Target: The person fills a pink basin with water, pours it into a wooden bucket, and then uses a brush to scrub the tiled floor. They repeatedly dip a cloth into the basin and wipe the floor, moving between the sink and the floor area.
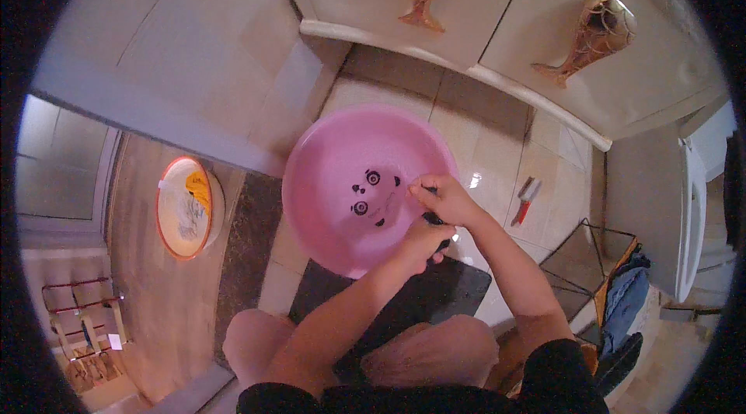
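Note:
A pink plastic basin (326,181) stands on the tiled floor before me, with a printed panda face on its bottom. Over its right rim my two hands meet. A small black item (432,218), possibly fabric, is gripped between them, mostly covered by the fingers. My right hand (446,201) pinches it from above, the fingertips bent inward. Just below, my left hand (428,244) is wrapped around the lower part, and black shows between its fingers. I cannot tell the item's full shape.
Right of the basin, a small red-handled tool (525,202) lies on the tiles. A dark mat (460,291) lies partly under the basin's near side. Jeans (626,297) hang by a wire-framed rack at right. An orange-rimmed tub (217,204) holding cloths stands left. Cabinet doors (501,58) border the far side.

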Demonstrator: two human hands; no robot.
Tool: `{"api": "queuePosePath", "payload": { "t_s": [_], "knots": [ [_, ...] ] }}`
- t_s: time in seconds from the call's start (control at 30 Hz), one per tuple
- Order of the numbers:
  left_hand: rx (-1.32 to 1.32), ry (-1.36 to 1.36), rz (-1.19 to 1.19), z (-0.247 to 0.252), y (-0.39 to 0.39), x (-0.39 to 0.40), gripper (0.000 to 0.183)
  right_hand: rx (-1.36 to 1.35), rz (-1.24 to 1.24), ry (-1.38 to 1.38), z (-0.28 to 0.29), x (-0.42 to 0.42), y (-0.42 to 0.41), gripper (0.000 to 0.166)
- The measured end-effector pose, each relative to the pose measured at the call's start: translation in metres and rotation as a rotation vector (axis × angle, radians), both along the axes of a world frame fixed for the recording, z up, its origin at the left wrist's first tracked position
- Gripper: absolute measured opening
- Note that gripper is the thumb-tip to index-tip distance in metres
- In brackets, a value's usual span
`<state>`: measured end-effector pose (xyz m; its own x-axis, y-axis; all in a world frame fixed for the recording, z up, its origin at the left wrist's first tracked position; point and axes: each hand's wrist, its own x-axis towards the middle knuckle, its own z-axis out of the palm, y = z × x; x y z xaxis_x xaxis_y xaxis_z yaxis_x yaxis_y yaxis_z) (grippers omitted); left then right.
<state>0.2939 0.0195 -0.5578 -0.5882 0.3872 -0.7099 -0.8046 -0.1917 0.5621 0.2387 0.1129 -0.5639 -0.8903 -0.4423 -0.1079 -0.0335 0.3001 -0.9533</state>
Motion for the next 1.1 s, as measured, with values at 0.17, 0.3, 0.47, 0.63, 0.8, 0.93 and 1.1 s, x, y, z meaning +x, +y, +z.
{"api": "queuePosePath", "payload": {
  "t_s": [0.17, 0.3, 0.47, 0.63, 0.8, 0.93, 1.1],
  "knots": [
    [-0.339, 0.627, -0.138, -0.105, -0.010, 0.016, 0.008, 0.352, -0.054, -0.042, -0.014, 0.012, -0.037, 0.021],
    [-0.754, 0.558, -0.254, -0.044, -0.017, 0.012, 0.023, 0.367, -0.240, -0.104, -0.018, 0.022, -0.041, 0.014],
    [-0.498, 1.052, -0.397, -0.055, -0.083, 0.014, 0.034, 0.034, -0.250, -0.238, -0.029, 0.055, -0.052, 0.029],
    [-0.175, 1.077, -0.563, -0.002, -0.228, 0.025, 0.065, -0.124, -0.079, -0.222, 0.028, 0.072, -0.086, 0.048],
    [-0.411, 0.635, -0.029, 0.013, -0.430, 0.153, 0.059, 0.263, 0.013, -0.116, 0.051, 0.083, -0.084, 0.036],
    [-0.896, 0.060, 0.828, -0.040, -0.516, 0.253, 0.054, 0.275, 0.050, -0.210, 0.058, 0.093, -0.092, 0.024],
    [-1.555, 0.041, 0.564, -0.093, -0.605, 0.278, 0.056, 0.421, 0.150, -0.148, 0.065, 0.099, -0.127, 0.019]
  ]
}}
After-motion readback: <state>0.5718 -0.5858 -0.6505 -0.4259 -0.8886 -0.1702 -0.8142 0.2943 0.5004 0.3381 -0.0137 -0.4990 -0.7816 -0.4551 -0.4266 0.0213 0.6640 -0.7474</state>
